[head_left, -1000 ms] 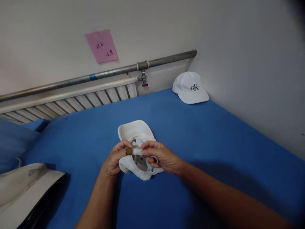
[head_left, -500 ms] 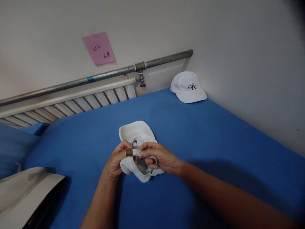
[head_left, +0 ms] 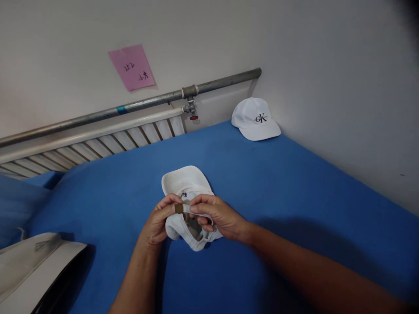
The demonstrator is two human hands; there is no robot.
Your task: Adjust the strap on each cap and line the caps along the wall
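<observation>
A white baseball cap (head_left: 187, 179) lies on the blue sheet with its brim pointing away from me and its open back toward me. Across that opening runs the cap's white strap (head_left: 186, 209), with a brass-coloured buckle (head_left: 178, 208) on it. My left hand (head_left: 162, 218) pinches the strap at the buckle, thumb and forefinger closed. On the other side of the buckle, my right hand (head_left: 216, 214) grips the strap between thumb and fingers. Part of the cap's right side is hidden behind my right hand.
A second white cap (head_left: 255, 120) with black letters sits in the far corner by the wall. Behind the bed run a radiator (head_left: 131, 137) and a metal pipe (head_left: 150, 102) with a valve. A pink note (head_left: 132, 67) is on the wall. A pale, brimmed object (head_left: 42, 261) lies at lower left.
My right fingers have come slightly closer to the buckle, so less strap shows between them. The whole view has shifted slightly.
</observation>
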